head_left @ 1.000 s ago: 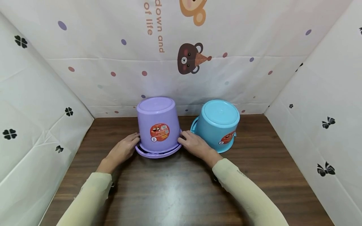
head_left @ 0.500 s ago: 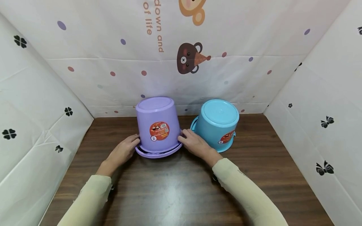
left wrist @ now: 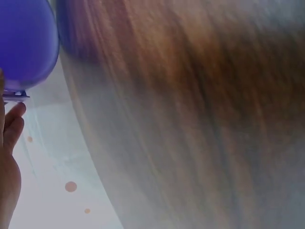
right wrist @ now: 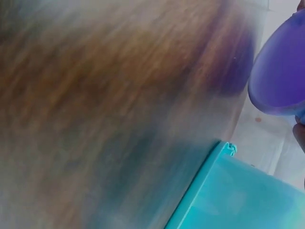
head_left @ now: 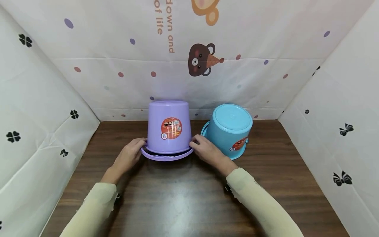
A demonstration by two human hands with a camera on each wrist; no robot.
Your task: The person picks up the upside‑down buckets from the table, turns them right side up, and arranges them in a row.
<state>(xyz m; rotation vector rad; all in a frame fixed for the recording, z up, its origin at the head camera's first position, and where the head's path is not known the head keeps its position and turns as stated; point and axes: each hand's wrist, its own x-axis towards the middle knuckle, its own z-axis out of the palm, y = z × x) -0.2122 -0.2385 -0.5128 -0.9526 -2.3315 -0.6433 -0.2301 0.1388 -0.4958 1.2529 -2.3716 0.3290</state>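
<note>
The left hand (head_left: 129, 156), well in from the left edge of the table (head_left: 174, 200), pinches one lower side of the upturned purple bucket (head_left: 168, 128) near the back edge, which tips farther back than half a second ago. The right hand (head_left: 208, 151) pinches its other side; just beyond stands the upturned blue bucket (head_left: 228, 135), with broad wood reaching to the right edge.

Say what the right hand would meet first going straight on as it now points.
Probably the upturned purple plastic bucket: the right hand appears to grip its lower edge, though exact depth there is unclear.
</note>
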